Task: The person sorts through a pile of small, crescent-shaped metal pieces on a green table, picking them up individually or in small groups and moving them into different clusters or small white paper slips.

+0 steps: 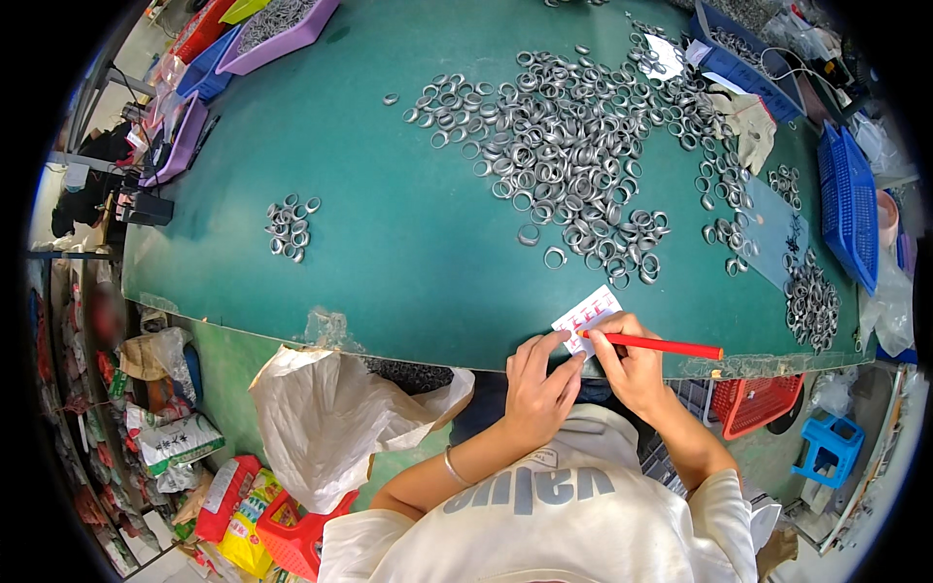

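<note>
**One Work Zone at the Near Edge**

Green table (292, 126): fills most of the view; the work zone lies right of centre along its near side. Grey metal rings (573, 146): heaped beyond both hands, the closest loose ones near the card.

Left hand (537, 387): fingers extended and slightly spread, fingertips at the card's near-left side (how firmly they press cannot be told). Right hand (634, 367): thumb and fingers pinch the pencil close to its left end. This hand is the nearer to the working tip.

Red pencil (671, 345): long axis roughly left to right, tail extending right beyond the hand.

White card (586, 309): on the table, just left of and beyond the right fingers, set askew, with red marks. Pencil tip (583, 334): directed left, over the card's near part; contact cannot be confirmed.
</note>
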The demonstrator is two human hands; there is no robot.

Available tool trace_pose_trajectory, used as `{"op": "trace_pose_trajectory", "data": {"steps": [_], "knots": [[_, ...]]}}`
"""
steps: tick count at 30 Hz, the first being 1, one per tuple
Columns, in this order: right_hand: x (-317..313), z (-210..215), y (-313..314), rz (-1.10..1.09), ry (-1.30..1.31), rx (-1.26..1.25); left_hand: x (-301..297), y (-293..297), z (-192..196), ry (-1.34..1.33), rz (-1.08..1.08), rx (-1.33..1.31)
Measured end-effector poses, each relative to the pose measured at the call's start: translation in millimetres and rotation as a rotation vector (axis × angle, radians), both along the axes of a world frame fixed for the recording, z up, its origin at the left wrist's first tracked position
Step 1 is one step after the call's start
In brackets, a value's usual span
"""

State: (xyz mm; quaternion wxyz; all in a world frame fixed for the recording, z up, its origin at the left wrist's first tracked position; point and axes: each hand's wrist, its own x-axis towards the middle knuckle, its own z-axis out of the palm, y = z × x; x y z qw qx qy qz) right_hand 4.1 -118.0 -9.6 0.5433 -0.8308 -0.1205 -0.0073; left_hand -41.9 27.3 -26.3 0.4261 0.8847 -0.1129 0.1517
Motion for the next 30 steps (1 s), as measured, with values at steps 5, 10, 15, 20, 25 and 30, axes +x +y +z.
{"op": "trace_pose_trajectory", "data": {"steps": [5,10,15,20,25,30], "knots": [[0.7,-1.0,0.9,0.013,-0.03,-0.03,0.6,0.3,1.4,0.002,0.002,0.0],[0.6,-4.0,1.8,0.018,-0.061,-0.023,0.1,-0.3,0.4,0.009,-0.002,-0.007],[1.2,-3.7,4.1,0.027,-0.129,-0.043,0.4,-0.4,1.5,-0.005,0.007,0.002],[-0.7,-5.1,3.8,-0.002,-0.13,-0.064,0.5,0.2,3.1,-0.001,0.004,-0.004],[-2.2,-7.8,2.2,-0.04,-0.097,0.008,0.3,0.1,1.2,-0.002,0.003,-0.015],[0.3,-6.6,2.8,0.004,-0.13,-0.037,0.5,0.5,1.5,0.004,0.0,-0.013]]}}
